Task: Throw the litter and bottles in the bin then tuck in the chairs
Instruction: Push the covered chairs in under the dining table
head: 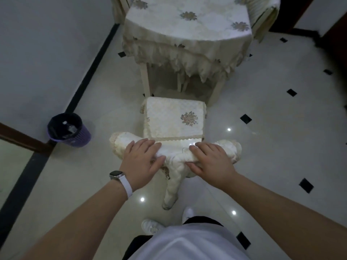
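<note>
1. both hands rest on the top of the chair's [173, 121] covered backrest, left hand [142, 160] and right hand [210, 162] each closed over it, fingers in front and thumbs behind.
2. the chair stands just clear of the table [187, 21], its seat not yet under the hanging tablecloth [180, 59].
3. a good push looks level and straight, both hands pressing evenly so the seat slides between the table legs without snagging the cloth fringe.
4. the purple bin [69, 130] sits well apart to the left by the wall; inside, what looks like a clear bottle and a pale scrap show against the dark liner.
5. more chairs flank the table's far end.
</note>
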Demonstrator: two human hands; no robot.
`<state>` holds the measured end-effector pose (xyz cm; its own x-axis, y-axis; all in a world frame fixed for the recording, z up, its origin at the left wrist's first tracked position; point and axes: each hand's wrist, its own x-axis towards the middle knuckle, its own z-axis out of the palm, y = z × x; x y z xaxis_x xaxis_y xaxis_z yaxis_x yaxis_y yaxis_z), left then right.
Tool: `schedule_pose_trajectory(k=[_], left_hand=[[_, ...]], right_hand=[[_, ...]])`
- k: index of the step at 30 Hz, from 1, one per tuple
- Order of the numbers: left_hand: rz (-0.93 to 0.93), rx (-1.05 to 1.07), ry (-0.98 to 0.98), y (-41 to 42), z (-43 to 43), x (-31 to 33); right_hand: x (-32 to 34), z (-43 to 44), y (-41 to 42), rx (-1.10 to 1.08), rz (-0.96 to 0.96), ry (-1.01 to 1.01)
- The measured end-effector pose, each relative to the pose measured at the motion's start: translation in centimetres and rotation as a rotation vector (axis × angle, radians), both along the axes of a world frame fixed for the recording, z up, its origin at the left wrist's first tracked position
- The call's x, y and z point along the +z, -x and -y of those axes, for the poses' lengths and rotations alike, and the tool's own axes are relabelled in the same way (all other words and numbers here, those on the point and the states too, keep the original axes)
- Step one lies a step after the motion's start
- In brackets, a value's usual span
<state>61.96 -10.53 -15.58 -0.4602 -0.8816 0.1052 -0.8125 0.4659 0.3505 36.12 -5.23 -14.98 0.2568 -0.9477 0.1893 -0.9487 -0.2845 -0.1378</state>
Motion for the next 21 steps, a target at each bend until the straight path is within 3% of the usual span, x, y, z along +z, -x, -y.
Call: schedule_pose_trajectory(k=[21], left_hand=[[-0.024,0.052,0.02,1.5,2.2,0.1]], right_hand=[[-1.8,2.6,2.4,0.027,0.129,0.169]])
